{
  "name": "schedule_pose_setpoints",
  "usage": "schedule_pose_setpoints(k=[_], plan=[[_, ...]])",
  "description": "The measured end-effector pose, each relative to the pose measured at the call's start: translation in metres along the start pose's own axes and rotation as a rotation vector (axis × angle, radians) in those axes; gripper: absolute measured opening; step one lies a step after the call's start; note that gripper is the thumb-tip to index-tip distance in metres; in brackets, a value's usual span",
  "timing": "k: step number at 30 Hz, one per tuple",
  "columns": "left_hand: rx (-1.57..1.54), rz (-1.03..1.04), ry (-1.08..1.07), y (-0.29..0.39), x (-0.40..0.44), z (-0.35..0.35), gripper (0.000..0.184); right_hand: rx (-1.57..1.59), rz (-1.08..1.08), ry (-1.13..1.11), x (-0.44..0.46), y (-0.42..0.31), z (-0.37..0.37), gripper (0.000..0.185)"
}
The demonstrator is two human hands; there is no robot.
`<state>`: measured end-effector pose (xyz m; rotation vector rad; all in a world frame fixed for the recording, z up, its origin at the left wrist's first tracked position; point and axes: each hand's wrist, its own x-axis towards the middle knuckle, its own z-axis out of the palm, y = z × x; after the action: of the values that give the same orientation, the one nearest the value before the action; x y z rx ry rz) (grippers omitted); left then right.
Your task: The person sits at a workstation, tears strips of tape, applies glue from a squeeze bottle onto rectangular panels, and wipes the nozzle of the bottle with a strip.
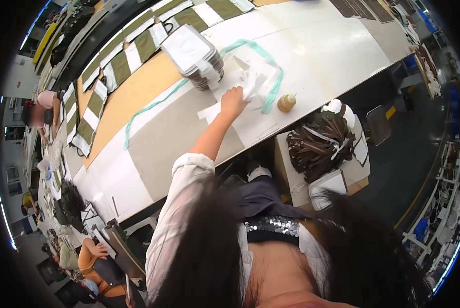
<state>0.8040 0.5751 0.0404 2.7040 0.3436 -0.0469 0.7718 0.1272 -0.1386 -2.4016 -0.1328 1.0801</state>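
Note:
My left hand [233,102] reaches over the table with its fingers closed on a crumpled white paper-like piece [250,92]. More thin white scraps [209,113] lie flat under and around it. Just beyond the hand stands a stack of flat, round-cornered pieces [189,49], white on top with brownish edges. A mint-green ribbon [278,82] curves around the scraps and runs along the table to the left. Right of the hand is a small bottle of amber liquid [287,102]. My right hand is out of view.
Olive-and-white fabric panels [142,46] line the table's [317,46] far side. Below its near edge, a bundle of dark brown strips [322,143] and a white-topped piece [327,190] sit on a box. Other people, one in pink [47,100] and one in orange [89,256], are at the left.

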Motion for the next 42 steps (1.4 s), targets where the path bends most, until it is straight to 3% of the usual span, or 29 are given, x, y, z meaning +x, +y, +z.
schedule_pose_setpoints(k=[4, 7, 10, 15, 20, 27, 29, 32, 34, 36, 42], plan=[[0.075, 0.099, 0.183, -0.028, 0.003, 0.039, 0.091, 0.044, 0.014, 0.032, 0.015, -0.024, -0.014, 0.031], [-0.073, 0.122, 0.224, -0.045, -0.029, 0.027, 0.091, 0.059, 0.063, 0.052, 0.011, -0.005, 0.017, 0.031], [-0.158, 0.164, 0.349, -0.096, -0.084, 0.043, 0.081, 0.04, 0.112, 0.056, -0.003, 0.005, 0.071, 0.032], [0.08, 0.104, 0.217, -0.156, -0.195, 0.064, 0.071, -0.021, 0.2, 0.02, -0.034, 0.017, 0.164, 0.032], [0.129, 0.099, 0.242, -0.167, -0.205, 0.076, 0.065, -0.1, 0.269, -0.024, -0.038, 0.029, 0.241, 0.033], [0.136, 0.108, 0.317, -0.173, -0.209, 0.089, 0.06, -0.241, 0.343, -0.108, -0.021, 0.058, 0.291, 0.034], [0.146, 0.116, 0.349, -0.172, -0.21, 0.088, 0.058, -0.176, 0.32, -0.026, -0.009, 0.078, 0.304, 0.035], [0.137, 0.133, 0.365, -0.174, -0.211, 0.089, 0.056, 0.263, 0.082, 0.397, 0.017, 0.101, 0.319, 0.02], [0.144, 0.143, 0.399, -0.173, -0.211, 0.09, 0.054, 0.534, -0.072, 0.665, 0.033, 0.075, 0.309, 0.014], [0.171, 0.154, 0.416, -0.174, -0.211, 0.092, 0.053, 0.834, -0.297, 0.715, 0.022, 0.004, 0.269, 0.016], [0.182, 0.152, 0.414, -0.17, -0.214, 0.091, 0.052, 0.896, -0.952, 0.76, -0.027, -0.189, 0.148, 0.013]])
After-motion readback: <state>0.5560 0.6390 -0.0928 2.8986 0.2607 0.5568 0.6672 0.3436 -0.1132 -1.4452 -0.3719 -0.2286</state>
